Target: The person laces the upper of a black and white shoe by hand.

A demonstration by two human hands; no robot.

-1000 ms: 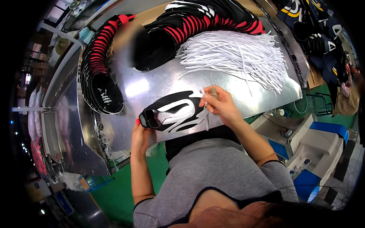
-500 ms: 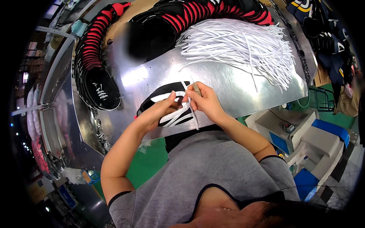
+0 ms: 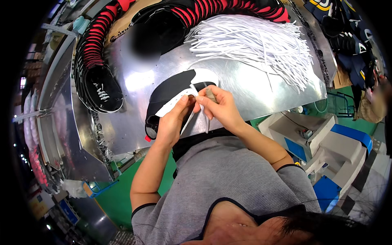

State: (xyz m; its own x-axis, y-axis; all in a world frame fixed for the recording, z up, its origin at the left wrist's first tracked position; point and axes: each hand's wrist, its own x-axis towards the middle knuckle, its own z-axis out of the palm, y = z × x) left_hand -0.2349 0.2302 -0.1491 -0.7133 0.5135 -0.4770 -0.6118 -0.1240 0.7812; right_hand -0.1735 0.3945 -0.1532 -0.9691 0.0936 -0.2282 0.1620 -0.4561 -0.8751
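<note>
A black and white shoe upper [image 3: 168, 89] lies tilted on the metal tabletop close to my body, with a small red tab at its lower left end. My left hand [image 3: 173, 122] grips the upper by its white eyelet strip [image 3: 167, 107], thumb on top and fingers bent underneath. Close beside it, my right hand [image 3: 222, 107] pinches a white shoelace [image 3: 206, 123] at the strip's right end. Part of the lace hangs toward the table's near edge. A finger of the right hand wears a tan cover [image 3: 210, 95]. The lace tip is hidden between my fingers.
A large heap of white laces [image 3: 253, 49] spreads over the table's far right. Nested black and red shoe uppers curve in one row [image 3: 93, 53] at the left and another [image 3: 204, 16] at the back. White and blue bins [image 3: 322, 143] stand right of the table.
The upper has been turned, so its black side and white toe now show more. My left hand has shifted right and its forearm is steeper. My right hand stays nearly in place.
</note>
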